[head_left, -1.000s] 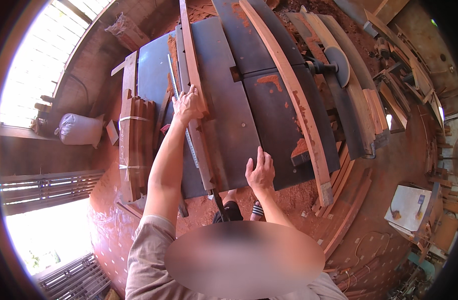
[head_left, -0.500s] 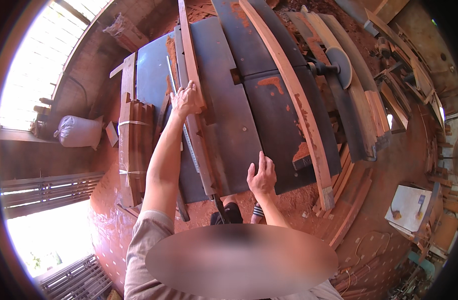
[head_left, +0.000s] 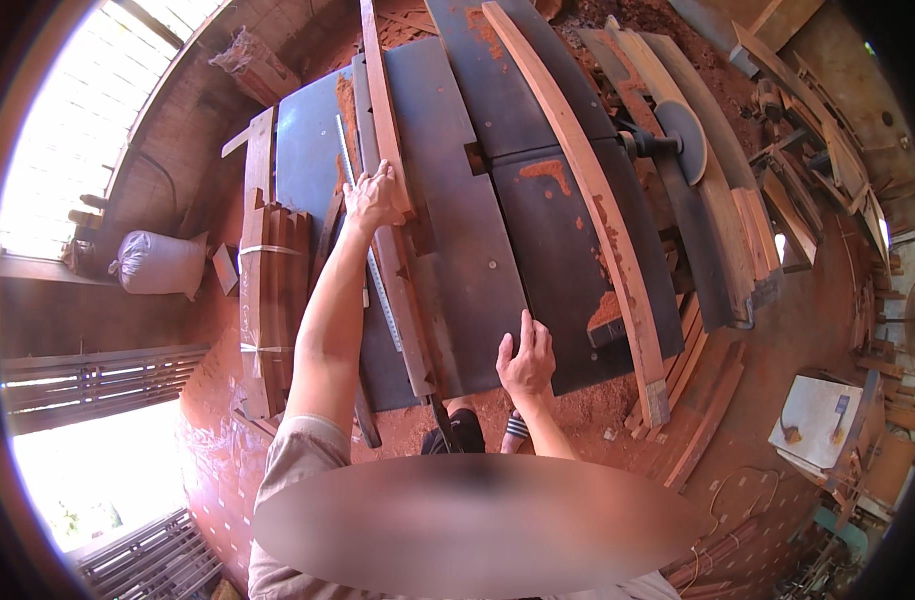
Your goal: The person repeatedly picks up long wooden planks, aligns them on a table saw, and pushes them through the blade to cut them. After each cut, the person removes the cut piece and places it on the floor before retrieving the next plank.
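Note:
My left hand [head_left: 374, 197] is closed over the near end of a long reddish wooden strip [head_left: 376, 95], its fingertips on top of the wood. The strip lies along a straight metal fence [head_left: 390, 270] on a dark machine table [head_left: 457, 230]. Just left of the fence is a pale graduated scale [head_left: 375, 285]. My right hand [head_left: 527, 362] is at the table's front edge, with the index finger stretched out and the other fingers apart. Nothing is in it. Its fingertip is beside the seam between two table plates; whether it touches the surface is hard to tell.
A long wooden beam [head_left: 577, 150] lies across the table's right part, near patches of sawdust [head_left: 545, 175]. A grey disc [head_left: 681, 140] juts out beyond it. Bundled timber [head_left: 259, 300] stands on the left, near a white sack [head_left: 159, 262]. More boards [head_left: 707, 415] lie at the right.

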